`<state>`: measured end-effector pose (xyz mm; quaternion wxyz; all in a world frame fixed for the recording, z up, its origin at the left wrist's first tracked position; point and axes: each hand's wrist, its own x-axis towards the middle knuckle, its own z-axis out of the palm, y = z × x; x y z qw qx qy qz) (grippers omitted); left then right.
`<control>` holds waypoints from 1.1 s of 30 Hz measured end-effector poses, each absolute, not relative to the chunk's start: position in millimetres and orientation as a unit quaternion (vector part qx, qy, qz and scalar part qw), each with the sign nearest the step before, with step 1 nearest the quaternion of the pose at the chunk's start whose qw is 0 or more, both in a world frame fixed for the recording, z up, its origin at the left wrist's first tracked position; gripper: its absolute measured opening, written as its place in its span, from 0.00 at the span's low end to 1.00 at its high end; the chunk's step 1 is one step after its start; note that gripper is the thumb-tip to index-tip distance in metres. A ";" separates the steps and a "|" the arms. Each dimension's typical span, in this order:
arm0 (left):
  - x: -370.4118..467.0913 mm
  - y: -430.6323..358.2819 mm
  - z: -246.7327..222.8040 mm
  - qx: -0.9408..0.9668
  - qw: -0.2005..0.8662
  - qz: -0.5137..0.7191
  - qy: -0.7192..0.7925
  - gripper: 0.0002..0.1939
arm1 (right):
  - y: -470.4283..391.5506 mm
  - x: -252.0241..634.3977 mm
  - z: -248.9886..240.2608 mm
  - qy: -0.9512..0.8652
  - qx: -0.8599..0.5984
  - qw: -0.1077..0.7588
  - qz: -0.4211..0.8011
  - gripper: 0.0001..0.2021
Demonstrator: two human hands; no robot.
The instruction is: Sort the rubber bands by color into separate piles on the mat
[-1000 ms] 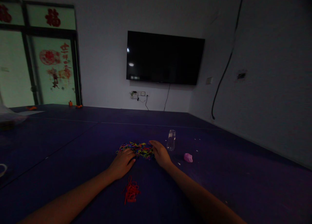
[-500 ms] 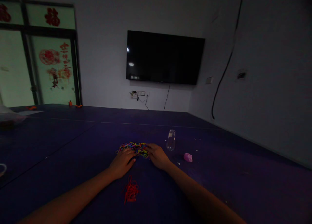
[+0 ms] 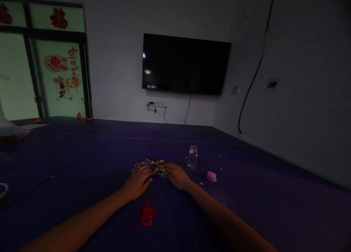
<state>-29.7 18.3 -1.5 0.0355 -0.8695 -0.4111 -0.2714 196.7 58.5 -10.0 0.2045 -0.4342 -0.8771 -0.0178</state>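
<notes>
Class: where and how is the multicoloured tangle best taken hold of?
Probably at its two ends, one hand from each side, scooping inward: the multicoloured tangle lies low, wide and loose, so pinching one spot might catch only a few strands. The left hand rests over its near edge; the right hand is at its right end.

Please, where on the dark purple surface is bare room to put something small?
Bare: left of the left hand, towards the white ring; between the red strands and right forearm. Crowded: multicoloured strands by the right hand, then bottle and pink object.
</notes>
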 end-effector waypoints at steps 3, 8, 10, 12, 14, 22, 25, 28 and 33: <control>-30.2 18.8 -3.1 -0.870 0.038 -0.267 -0.412 0.14 | 61.1 197.6 -11.5 -0.882 -0.426 0.200 -0.019 0.20; -30.8 18.8 -4.3 -0.870 0.039 -0.269 -0.412 0.14 | 61.7 197.4 -8.9 -0.889 -0.412 0.200 -0.022 0.19; -30.7 18.1 -3.8 -0.869 0.042 -0.267 -0.414 0.14 | 59.8 197.1 -7.2 -0.891 -0.402 0.210 -0.023 0.19; -30.5 17.4 -3.1 -0.870 0.044 -0.266 -0.413 0.14 | 56.8 196.5 -5.3 -0.892 -0.392 0.224 -0.025 0.19; -30.4 17.2 -2.8 -0.870 0.045 -0.264 -0.413 0.14 | 53.1 195.6 -3.2 -0.896 -0.376 0.234 -0.027 0.19; -30.4 20.0 -3.6 -0.875 0.056 -0.254 -0.408 0.15 | 41.3 192.5 4.9 -0.918 -0.316 0.240 -0.023 0.19; -30.2 19.8 -2.8 -0.884 0.064 -0.244 -0.394 0.16 | 37.2 190.6 9.2 -0.928 -0.299 0.223 -0.025 0.19; -30.1 19.3 -1.8 -0.895 0.065 -0.238 -0.372 0.18 | 33.6 188.8 13.3 -0.937 -0.278 0.211 -0.032 0.19; -29.9 18.8 -1.4 -0.897 0.065 -0.241 -0.364 0.19 | 31.8 187.4 13.0 -0.936 -0.282 0.207 -0.035 0.19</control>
